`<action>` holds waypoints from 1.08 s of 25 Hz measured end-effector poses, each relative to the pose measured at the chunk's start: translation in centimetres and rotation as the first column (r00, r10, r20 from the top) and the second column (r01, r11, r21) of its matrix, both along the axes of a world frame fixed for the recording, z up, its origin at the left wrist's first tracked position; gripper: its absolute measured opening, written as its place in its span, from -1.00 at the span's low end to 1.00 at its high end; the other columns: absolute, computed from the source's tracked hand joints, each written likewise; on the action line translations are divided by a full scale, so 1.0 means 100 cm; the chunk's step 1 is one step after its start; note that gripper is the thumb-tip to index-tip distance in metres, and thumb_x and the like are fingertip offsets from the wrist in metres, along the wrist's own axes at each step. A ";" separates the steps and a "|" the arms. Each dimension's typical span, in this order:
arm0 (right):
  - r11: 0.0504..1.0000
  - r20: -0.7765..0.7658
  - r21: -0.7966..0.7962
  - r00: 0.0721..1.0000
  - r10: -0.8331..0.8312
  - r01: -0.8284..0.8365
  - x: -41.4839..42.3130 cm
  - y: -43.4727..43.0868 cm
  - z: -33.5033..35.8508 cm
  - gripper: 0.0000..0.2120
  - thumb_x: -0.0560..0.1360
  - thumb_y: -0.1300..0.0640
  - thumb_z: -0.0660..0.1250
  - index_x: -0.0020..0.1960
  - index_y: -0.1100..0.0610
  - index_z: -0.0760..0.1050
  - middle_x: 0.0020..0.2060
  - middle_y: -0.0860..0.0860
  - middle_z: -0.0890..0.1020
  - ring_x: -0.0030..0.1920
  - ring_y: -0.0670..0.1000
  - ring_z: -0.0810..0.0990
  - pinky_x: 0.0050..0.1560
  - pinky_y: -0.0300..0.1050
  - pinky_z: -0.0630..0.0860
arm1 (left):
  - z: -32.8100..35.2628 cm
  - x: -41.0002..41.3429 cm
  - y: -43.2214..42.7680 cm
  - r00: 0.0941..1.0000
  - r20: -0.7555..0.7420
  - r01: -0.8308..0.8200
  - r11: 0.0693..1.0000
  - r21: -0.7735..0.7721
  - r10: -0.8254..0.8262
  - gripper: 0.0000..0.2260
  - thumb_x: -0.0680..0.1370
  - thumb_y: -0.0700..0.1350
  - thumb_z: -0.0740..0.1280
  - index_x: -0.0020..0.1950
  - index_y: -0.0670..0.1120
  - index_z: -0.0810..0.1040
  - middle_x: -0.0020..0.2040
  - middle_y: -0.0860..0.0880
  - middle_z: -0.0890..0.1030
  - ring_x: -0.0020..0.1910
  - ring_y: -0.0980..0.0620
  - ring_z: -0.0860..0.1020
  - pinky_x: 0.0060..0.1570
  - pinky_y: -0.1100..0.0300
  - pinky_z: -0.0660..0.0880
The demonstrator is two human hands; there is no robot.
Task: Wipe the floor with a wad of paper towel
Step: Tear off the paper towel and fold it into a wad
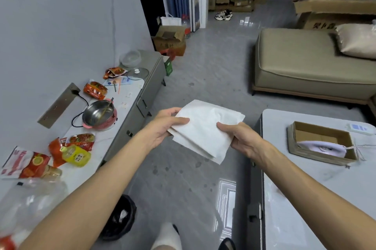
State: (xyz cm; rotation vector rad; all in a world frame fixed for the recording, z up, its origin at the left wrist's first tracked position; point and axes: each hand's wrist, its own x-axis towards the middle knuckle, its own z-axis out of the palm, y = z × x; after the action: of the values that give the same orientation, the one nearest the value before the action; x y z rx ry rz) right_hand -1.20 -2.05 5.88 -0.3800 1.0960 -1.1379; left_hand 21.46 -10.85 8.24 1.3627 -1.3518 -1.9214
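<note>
The person holds a folded stack of white paper towel sheets [205, 129] in the air with both hands, above the grey tiled floor [213, 66]. The left hand [162, 127] is closed on the left edge of the stack, with the thumb on top and the other fingers under it. The right hand [238, 137] pinches the right edge in the same way. The sheets are flat and layered, not crumpled into a wad.

Under the paper, the floor carries several small dark wet spots [175, 170]. At the left stands a long white surface [122, 105] against the wall, with a pink electric pot with a steel bowl inside [99, 115] and red snack packets [95, 90] on it. At the right is another white surface [305, 198], which bears an open cardboard box [321, 144]. A beige sofa [301, 60] stands farther back.
</note>
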 end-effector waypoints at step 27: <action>0.972 -0.382 0.175 0.921 -0.082 0.159 -0.188 -0.466 -0.104 -0.42 0.46 0.17 0.46 0.39 0.28 0.34 0.10 0.07 0.60 0.03 0.04 0.64 0.03 -0.05 0.59 | -0.083 -0.223 -0.467 0.956 0.231 0.178 0.983 0.035 -0.182 -0.76 0.43 -0.31 0.40 0.03 -0.04 0.65 0.09 -0.08 0.62 -0.01 0.03 0.56 -0.09 0.22 0.45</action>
State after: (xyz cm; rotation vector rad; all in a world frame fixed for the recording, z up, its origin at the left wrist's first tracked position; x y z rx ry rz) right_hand -19.98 -48.60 -4.54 -0.3802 1.5766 -1.0731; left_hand -0.89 -57.55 -0.08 1.5596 -1.6272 -1.9342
